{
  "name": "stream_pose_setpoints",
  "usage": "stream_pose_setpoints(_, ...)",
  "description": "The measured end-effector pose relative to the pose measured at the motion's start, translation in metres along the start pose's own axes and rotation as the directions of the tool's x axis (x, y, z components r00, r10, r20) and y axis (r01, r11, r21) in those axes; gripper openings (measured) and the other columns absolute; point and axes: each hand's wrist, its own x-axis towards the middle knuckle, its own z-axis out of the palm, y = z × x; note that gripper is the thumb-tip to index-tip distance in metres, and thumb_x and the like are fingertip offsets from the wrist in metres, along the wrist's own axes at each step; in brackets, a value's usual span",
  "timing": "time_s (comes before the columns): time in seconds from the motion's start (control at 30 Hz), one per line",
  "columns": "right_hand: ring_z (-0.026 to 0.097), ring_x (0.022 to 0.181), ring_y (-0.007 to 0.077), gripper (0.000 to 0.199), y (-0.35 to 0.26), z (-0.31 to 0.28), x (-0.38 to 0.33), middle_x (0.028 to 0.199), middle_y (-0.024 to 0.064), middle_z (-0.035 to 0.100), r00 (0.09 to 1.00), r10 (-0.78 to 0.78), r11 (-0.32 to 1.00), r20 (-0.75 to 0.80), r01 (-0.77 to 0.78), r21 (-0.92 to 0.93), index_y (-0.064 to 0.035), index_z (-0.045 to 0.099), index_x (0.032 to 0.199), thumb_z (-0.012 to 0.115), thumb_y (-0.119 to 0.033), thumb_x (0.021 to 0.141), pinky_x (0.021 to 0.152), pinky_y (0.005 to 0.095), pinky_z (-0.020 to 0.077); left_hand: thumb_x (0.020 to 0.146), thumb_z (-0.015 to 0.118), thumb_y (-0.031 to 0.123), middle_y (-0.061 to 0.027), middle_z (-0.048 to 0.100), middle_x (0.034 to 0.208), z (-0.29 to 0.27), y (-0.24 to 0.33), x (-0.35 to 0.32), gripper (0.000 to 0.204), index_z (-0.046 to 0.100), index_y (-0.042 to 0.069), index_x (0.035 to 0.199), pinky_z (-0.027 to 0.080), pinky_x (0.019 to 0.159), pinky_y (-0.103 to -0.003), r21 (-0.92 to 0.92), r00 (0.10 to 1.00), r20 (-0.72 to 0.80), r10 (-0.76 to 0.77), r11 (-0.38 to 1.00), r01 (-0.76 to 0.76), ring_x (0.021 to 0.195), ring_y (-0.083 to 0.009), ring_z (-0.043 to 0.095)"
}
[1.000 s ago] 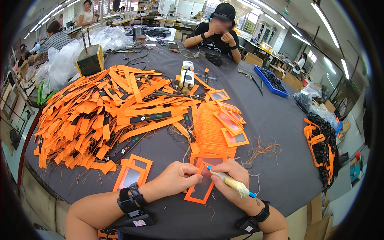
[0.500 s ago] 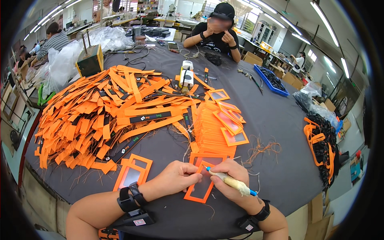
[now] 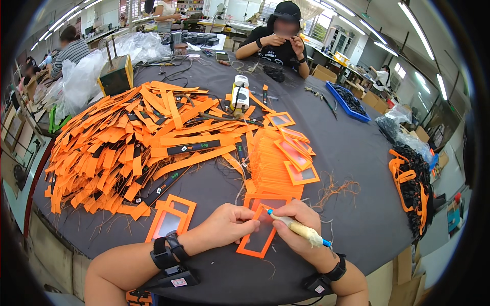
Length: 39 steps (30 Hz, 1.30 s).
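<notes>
An orange-bordered rectangular panel (image 3: 249, 252) with a see-through window lies tilted in front of me. My left hand (image 3: 234, 223) is closed, its thumb and forefinger pinching the panel's left edge. My right hand (image 3: 302, 224) wraps round a pen-shaped tool (image 3: 301, 231) with blue ends and a cream wrapping. The tool's thin tip meets or hovers just over the panel's top edge; I cannot tell which. Another such panel lies partly under it, at the near end of a long stack of orange panels (image 3: 270, 163). Two more framed panels (image 3: 164, 228) rest left of my left hand.
Orange and black straps (image 3: 127, 148) form a big heap on the left. Beyond the stack stands a white and yellow device (image 3: 239, 97) with a cord. Loose orange threads (image 3: 339, 188) lie at right, past them a blue tray (image 3: 347, 102). A person (image 3: 280, 43) sits across the table.
The tool's tip has shifted slightly along the panel's top edge; my left hand keeps its pinch. Across the table, the person's hands have moved, and another person has appeared in the background.
</notes>
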Motion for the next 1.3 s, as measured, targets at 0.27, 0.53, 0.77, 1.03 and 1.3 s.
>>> stream_pose_setpoints(0.27, 0.062, 0.068, 0.0224, 0.022, 0.001, 0.000, -0.001, 0.078, 0.0086, 0.064, 1.000, 0.001, 1.000, 0.009, -0.001, 0.011, -0.0047, 0.063, 0.094, 0.074, -0.005, 0.075, 0.058, 0.0298, 0.0481, 0.093, 0.060, 0.017, 0.0009, 0.063, 0.079, 0.000, 0.000, -0.001, 0.021, 0.068, 0.000, 0.103, 0.046, 0.051, -0.018, -0.021, 1.000, 0.005, 0.003, 1.000, -0.003, 0.063, -0.0043, 0.063)
stream_pose_setpoints(0.53, 0.062, 0.069, 0.0232, 0.022, 0.002, 0.001, -0.001, 0.079, 0.0081, 0.064, 1.000, 0.006, 1.000, 0.006, -0.006, -0.009, -0.0053, 0.064, 0.094, 0.074, -0.006, 0.075, 0.059, 0.0305, 0.0486, 0.092, 0.059, 0.018, -0.0004, 0.063, 0.073, 0.003, 0.004, -0.002, 0.022, 0.068, -0.002, 0.088, 0.047, 0.051, -0.020, -0.049, 1.000, -0.020, 0.010, 0.999, -0.011, 0.061, -0.0037, 0.055)
stream_pose_setpoints(0.77, 0.060, 0.068, 0.0183, 0.017, -0.001, -0.002, -0.005, 0.082, 0.0069, 0.064, 0.995, 0.095, 0.988, -0.006, -0.094, 0.125, -0.0036, 0.063, 0.094, 0.070, -0.004, 0.079, 0.061, 0.0273, 0.0472, 0.092, 0.059, 0.020, -0.0008, 0.063, 0.072, 0.002, 0.005, -0.002, 0.024, 0.068, -0.002, 0.087, 0.047, 0.051, -0.020, -0.051, 0.999, -0.038, 0.020, 0.998, -0.022, 0.058, -0.0040, 0.055)
stream_pose_setpoints(1.03, 0.055, 0.073, 0.0037, 0.009, -0.007, 0.003, -0.027, 0.084, 0.0019, 0.063, 0.838, 0.468, 0.602, 0.281, -0.535, 0.592, -0.0006, 0.060, 0.095, 0.062, -0.008, 0.089, 0.063, 0.0197, 0.0450, 0.092, 0.060, 0.020, -0.0017, 0.063, 0.072, -0.003, 0.003, 0.002, 0.024, 0.068, -0.002, 0.086, 0.045, 0.049, -0.019, -0.156, 0.998, -0.071, -0.001, 0.988, -0.010, 0.052, -0.0056, 0.055)
stream_pose_setpoints(1.3, 0.057, 0.068, 0.0038, 0.014, -0.014, 0.009, -0.025, 0.076, 0.0005, 0.064, 0.828, 0.425, 0.717, 0.366, -0.555, 0.422, -0.0009, 0.064, 0.090, 0.071, -0.011, 0.085, 0.058, 0.0199, 0.0449, 0.094, 0.059, 0.017, -0.0029, 0.065, 0.075, -0.005, 0.005, 0.000, 0.023, 0.068, -0.003, 0.088, 0.046, 0.052, -0.020, -0.119, 0.998, -0.060, -0.021, 0.993, 0.014, 0.057, -0.0068, 0.056)
